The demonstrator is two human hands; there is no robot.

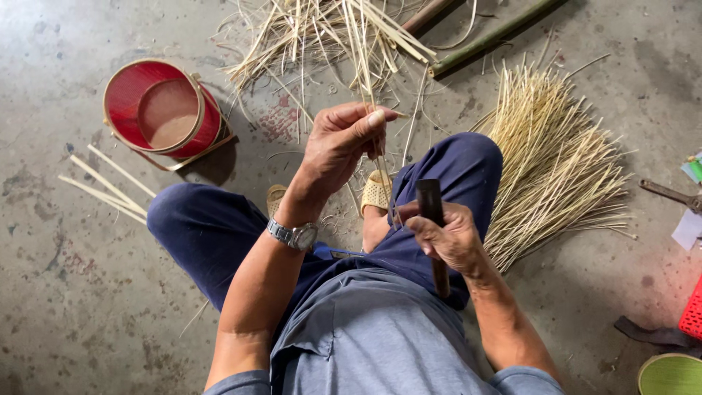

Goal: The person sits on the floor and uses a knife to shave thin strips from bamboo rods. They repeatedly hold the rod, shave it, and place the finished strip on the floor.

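Seated person splitting a thin bamboo strip over a concrete floor [88, 307]

One fanned bundle of pale splints [556, 161] lies at the right knee; one loose heap of strips [314, 33] lies ahead; one red round basket [162, 110] stands left, four loose sticks [106, 186] just beside it; left hand [342, 143] pinches the bamboo strip [369, 88] between thumb and fingers; right hand [450, 234] is wrapped tight around one dark-handled knife [431, 212].

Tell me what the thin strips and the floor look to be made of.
Thin strips in the left hand: probably split bamboo, pale, matte, fibrous, like the bundle nearby. Floor: apparently bare concrete, grey, mottled and stained.
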